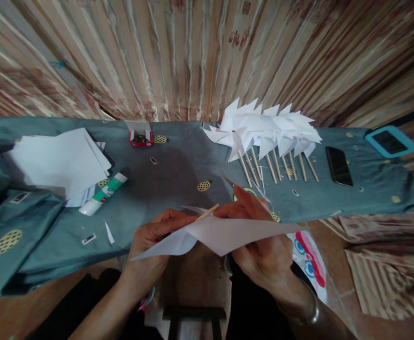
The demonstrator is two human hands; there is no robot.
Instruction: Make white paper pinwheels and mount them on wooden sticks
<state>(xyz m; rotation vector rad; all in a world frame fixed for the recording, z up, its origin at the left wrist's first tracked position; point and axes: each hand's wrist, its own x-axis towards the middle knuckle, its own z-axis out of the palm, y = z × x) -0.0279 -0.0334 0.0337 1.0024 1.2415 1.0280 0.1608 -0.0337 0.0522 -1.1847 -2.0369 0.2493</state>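
Observation:
A white paper pinwheel is held up in front of me at the table's near edge, with a thin wooden stick showing just above its middle. My left hand is closed on the left side of the pinwheel, its fingers by the stick. On the other side my right hand grips the pinwheel from behind, partly hidden by the paper. A thin pointed tip shows beside the raised right index finger; I cannot tell whether that hand holds it.
Several finished pinwheels on sticks lie in a row at the back right, near a black phone and a blue-framed device. Leftward are white paper sheets, a glue stick, a small red box and a paper scrap.

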